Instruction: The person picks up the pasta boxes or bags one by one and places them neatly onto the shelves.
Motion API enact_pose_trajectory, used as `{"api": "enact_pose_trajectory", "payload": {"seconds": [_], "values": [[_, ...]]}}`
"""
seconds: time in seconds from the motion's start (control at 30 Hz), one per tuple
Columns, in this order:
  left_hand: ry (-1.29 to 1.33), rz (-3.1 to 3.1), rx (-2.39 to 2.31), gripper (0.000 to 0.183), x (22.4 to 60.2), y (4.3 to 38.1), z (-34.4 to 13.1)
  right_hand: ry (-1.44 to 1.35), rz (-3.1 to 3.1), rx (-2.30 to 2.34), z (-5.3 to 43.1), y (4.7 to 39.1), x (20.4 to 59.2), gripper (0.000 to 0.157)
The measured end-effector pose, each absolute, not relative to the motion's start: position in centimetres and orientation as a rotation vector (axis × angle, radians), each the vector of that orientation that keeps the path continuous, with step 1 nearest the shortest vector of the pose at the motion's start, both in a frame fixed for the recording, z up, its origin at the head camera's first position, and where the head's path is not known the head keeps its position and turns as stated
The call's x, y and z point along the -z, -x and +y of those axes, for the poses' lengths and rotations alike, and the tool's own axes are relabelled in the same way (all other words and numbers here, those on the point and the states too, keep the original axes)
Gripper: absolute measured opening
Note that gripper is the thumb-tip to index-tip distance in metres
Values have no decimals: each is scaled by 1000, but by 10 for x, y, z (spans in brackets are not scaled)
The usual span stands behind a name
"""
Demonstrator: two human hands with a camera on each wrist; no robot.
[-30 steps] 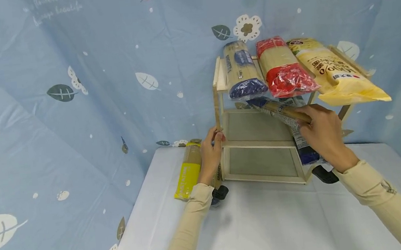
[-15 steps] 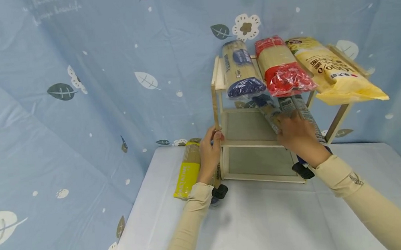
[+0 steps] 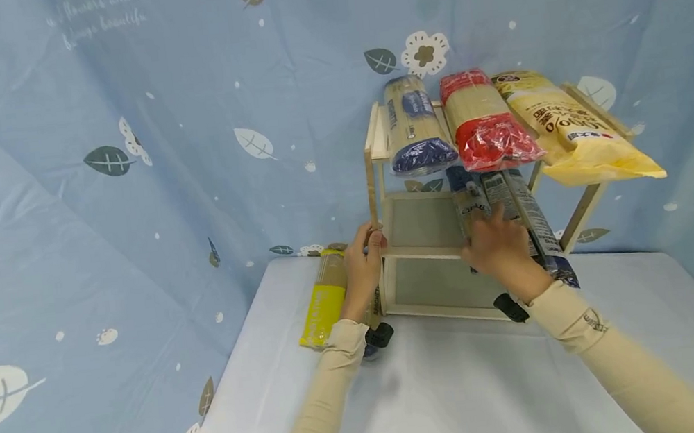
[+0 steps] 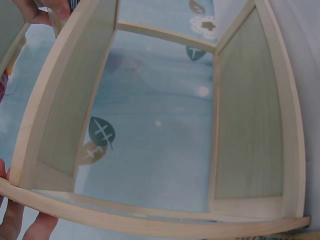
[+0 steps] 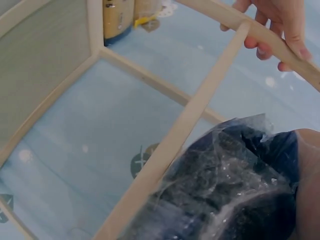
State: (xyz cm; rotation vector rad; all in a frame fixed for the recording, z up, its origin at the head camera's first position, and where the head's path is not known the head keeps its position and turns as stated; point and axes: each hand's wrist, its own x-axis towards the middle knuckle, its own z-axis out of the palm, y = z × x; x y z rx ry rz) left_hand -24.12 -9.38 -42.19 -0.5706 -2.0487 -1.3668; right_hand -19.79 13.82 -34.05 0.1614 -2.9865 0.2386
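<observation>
My left hand [image 3: 364,263] grips the left upright of a small wooden rack [image 3: 422,253] at its middle shelf. In the right wrist view, the left hand's [image 5: 280,25] fingers and thumb wrap round that wooden bar. My right hand [image 3: 500,247] is at the front of the middle shelf, holding a blue-ended spaghetti packet [image 3: 466,187] that points back into the rack. Crinkled dark blue plastic of the packet [image 5: 230,185] lies against the hand in the right wrist view. Right beside it, partly hidden by the hand, are grey-printed packets [image 3: 524,206].
On the top shelf lie a blue spaghetti packet [image 3: 416,123], a red noodle packet [image 3: 488,119] and a yellow bag [image 3: 570,125] overhanging the front. A yellow pasta packet [image 3: 324,302] lies on the white table [image 3: 452,394] left of the rack. Blue patterned cloth [image 3: 187,120] hangs behind.
My right hand has moved left and slightly down with the spaghetti packet, which has turned from slanting to nearly straight front to back on the middle shelf. The left hand keeps its place.
</observation>
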Motion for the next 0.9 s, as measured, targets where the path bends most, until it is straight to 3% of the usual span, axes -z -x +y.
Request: {"api": "enact_pose_trajectory", "payload": {"seconds": [0.33,0.67,0.9], "values": [[536,-2078,1381,36,424,243,-93,-153,-2970,-271,136,194,339,44],[518,-2080,1376,28,424,238,-91,-332,-2982,-498,151,172,332,61],[513,-2077,1550,29,433,219,-97,-414,-2888,-782,189,151,316,40]]}}
